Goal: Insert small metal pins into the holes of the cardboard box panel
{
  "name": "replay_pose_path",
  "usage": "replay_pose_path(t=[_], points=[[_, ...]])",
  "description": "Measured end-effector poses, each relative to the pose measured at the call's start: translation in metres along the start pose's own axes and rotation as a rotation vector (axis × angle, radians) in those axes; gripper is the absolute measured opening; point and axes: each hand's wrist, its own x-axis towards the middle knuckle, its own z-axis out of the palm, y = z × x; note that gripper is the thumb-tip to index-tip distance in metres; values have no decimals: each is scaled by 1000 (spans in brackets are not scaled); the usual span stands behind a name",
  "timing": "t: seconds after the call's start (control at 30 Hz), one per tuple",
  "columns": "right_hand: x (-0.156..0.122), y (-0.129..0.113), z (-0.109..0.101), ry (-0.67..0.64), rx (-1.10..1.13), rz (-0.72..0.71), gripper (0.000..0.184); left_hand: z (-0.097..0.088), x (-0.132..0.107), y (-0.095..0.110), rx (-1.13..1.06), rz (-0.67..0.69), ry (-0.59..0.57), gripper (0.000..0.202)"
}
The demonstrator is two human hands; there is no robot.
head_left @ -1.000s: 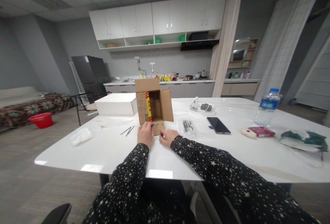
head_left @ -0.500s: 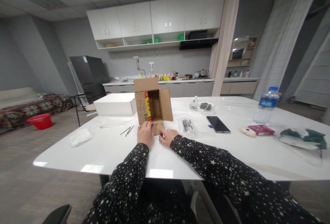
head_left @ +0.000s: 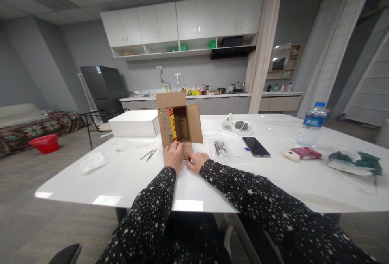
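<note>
Both hands (head_left: 174, 156) apparently curled at carton (head_left: 166, 128)

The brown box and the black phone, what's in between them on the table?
In the head view, a clear plastic case with small dark pieces lies between the box and phone, plus a tiny blue thing by the phone.

Soft light leaves glare on the tabletop (head_left: 127, 179) amid wide-angle distortion.

The open brown rectangular box (head_left: 180, 128) is matt cardboard, the wide white table (head_left: 121, 183) smooth and glossy, the clear blue-capped bottle (head_left: 313, 124) shiny plastic, and the black star-patterned sleeves (head_left: 252, 193) cloth.
</note>
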Motion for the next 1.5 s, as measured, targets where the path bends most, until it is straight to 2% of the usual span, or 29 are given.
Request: replay_pose_path(t=[0.37,0.83,1.1,1.5], points=[[1,1,2,-14,7,-7,33,0,3,4,13,86,-84,43],[1,1,1,-1,-6,-11,30,1,-2,5,55,-19,-142,47],[3,2,5,8,-8,-20,31,3,-2,5,42,-42,-170,51],[1,0,2,12,-6,-17,34,5,-6,8,47,-41,-150,48]])
